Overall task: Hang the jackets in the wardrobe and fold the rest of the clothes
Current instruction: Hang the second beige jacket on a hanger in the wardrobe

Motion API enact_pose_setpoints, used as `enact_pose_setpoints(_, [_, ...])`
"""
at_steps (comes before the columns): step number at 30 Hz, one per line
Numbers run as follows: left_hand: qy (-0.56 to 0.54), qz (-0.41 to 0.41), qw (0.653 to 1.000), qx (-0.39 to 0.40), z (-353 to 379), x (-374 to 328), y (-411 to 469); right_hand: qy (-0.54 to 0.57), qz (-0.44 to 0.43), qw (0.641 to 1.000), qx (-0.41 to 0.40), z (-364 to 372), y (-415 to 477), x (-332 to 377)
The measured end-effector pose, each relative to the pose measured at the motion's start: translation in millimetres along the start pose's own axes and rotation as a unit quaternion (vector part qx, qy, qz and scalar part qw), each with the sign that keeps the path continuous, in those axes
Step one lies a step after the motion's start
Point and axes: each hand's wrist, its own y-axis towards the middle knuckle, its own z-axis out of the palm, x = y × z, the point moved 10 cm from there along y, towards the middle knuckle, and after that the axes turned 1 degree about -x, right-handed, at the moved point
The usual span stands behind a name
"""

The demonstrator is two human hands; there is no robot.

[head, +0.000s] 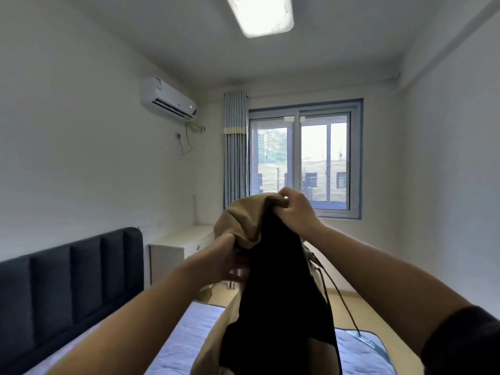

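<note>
Jacket (243, 220) (tan) — in left hand (230, 257), right hand (295, 209)

Both your arms reach forward and up, forearms converging in front of you. Your right hand (295, 209) is the higher one, raised about level with your eyes. Its fingers (287, 199) are curled tight and pinch the top edge of the jacket (243, 220), knuckles turned up, wrist bent slightly down. The right forearm is bare up to a dark sleeve (460, 345) near the elbow. Your left hand (230, 258) sits lower and to the left, pushed against the jacket with the thumb uppermost under the fabric. Its fingertips are hidden in the cloth, so its grip cannot be made out. The left forearm is bare.
</note>
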Motion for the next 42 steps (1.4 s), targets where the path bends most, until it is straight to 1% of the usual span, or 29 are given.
enact_pose_setpoints(1, [-0.019,0.015,1.000,0.013,11.3,1.8,2.2,-0.007,0.002,1.000,0.002,-0.4,-0.9,-2.0])
enact_pose_setpoints(2, [-0.003,0.024,1.000,0.020,20.4,5.0,3.2,-0.014,0.004,1.000,0.002,-1.6,-2.3,-4.2])
enact_pose_setpoints(3, [0.030,0.030,0.999,0.026,27.5,7.3,3.5,-0.020,0.008,1.000,0.002,-3.4,-4.0,-7.1])
enact_pose_setpoints(6, [0.132,0.013,0.986,0.105,58.7,17.1,7.1,-0.042,0.016,0.999,0.008,-9.4,-8.9,-15.4])
enact_pose_setpoints(7, [0.147,0.015,0.986,0.077,59.9,17.6,13.0,-0.054,0.017,0.998,0.013,-10.9,-10.2,-17.5])
enact_pose_setpoints(9, [0.125,0.028,0.991,-0.033,53.6,12.8,21.7,-0.071,0.018,0.997,0.011,-17.8,-11.8,-21.6])
enact_pose_setpoints(10, [0.086,0.052,0.992,-0.079,50.1,6.4,22.1,-0.077,0.019,0.997,0.003,-24.6,-12.3,-24.3])
enact_pose_setpoints(12, [0.052,0.139,0.980,-0.136,41.2,-19.6,24.1,-0.100,0.030,0.994,-0.026,-46.0,-13.6,-36.3])
enact_pose_setpoints(14, [0.023,0.209,0.965,-0.158,32.3,-53.7,21.9,-0.145,0.067,0.986,-0.044,-67.2,-21.1,-59.5])
enact_pose_setpoints(16, [0.013,0.246,0.957,-0.156,32.0,-88.0,18.1,-0.169,0.121,0.978,-0.017,-69.6,-37.8,-92.8])
enact_pose_setpoints(19, [0.066,0.276,0.945,-0.162,39.2,-128.0,21.7,-0.118,0.245,0.961,0.055,-36.8,-84.5,-153.3])
enact_pose_setpoints(21, [0.090,0.288,0.939,-0.165,38.4,-142.0,26.5,-0.089,0.299,0.946,0.089,-13.5,-115.2,-181.7])
enact_pose_setpoints(23, [0.112,0.295,0.934,-0.166,31.9,-145.0,31.2,-0.109,0.317,0.938,0.085,-13.6,-128.6,-194.9])
enact_pose_setpoints(24, [0.129,0.293,0.932,-0.170,24.9,-142.3,34.1,-0.140,0.314,0.936,0.073,-24.4,-127.1,-195.8])
enact_pose_setpoints(26, [0.202,0.291,0.919,-0.175,7.3,-136.2,32.2,-0.186,0.297,0.936,0.026,-57.1,-114.6,-191.0])
enact_pose_setpoints(27, [0.251,0.296,0.909,-0.148,2.1,-133.3,31.2,-0.182,0.286,0.941,-0.003,-74.4,-105.8,-185.3])
enact_pose_setpoints(28, [0.295,0.291,0.906,-0.085,2.0,-126.3,30.6,-0.165,0.274,0.947,-0.028,-89.7,-96.5,-177.5])
enact_pose_setpoints(29, [0.336,0.255,0.907,-0.007,4.9,-112.1,27.8,-0.149,0.259,0.953,-0.040,-100.4,-86.8,-167.9])
enact_pose_setpoints(30, [0.386,0.205,0.898,0.050,5.2,-95.6,25.2,-0.139,0.243,0.959,-0.038,-106.8,-78.0,-156.8])
enact_pose_setpoints(31, [0.463,0.165,0.868,0.066,1.4,-81.6,24.3,-0.137,0.228,0.964,-0.023,-109.0,-70.3,-146.2])
enact_pose_setpoints(32, [0.555,0.149,0.817,0.035,-7.2,-73.7,25.8,-0.144,0.214,0.966,-0.007,-108.5,-64.6,-136.6])
enact_pose_setpoints(33, [0.631,0.153,0.760,-0.026,-16.4,-73.3,26.4,-0.155,0.198,0.968,0.002,-108.1,-60.8,-127.3])
enact_pose_setpoints(34, [0.667,0.177,0.717,-0.100,-24.2,-79.1,22.9,-0.166,0.184,0.969,0.000,-109.0,-59.7,-118.2])
enact_pose_setpoints(35, [0.664,0.207,0.700,-0.163,-30.6,-84.2,15.8,-0.173,0.173,0.970,-0.016,-112.9,-60.6,-110.6])
enact_pose_setpoints(36, [0.641,0.236,0.700,-0.208,-37.7,-85.0,8.8,-0.175,0.164,0.970,-0.041,-119.5,-63.1,-103.6])
enact_pose_setpoints(37, [0.610,0.252,0.714,-0.235,-45.9,-81.7,2.6,-0.171,0.157,0.970,-0.071,-127.9,-66.3,-98.0])
enact_pose_setpoints(38, [0.575,0.253,0.737,-0.250,-55.7,-75.0,-0.1,-0.168,0.155,0.969,-0.097,-136.4,-70.5,-93.6])
enact_pose_setpoints(40, [0.519,0.230,0.778,-0.269,-71.7,-57.9,-3.2,-0.176,0.167,0.963,-0.120,-148.2,-79.0,-90.0])
enact_pose_setpoints(42, [0.486,0.182,0.810,-0.273,-80.9,-43.5,-1.3,-0.212,0.192,0.953,-0.105,-153.8,-86.1,-88.1])
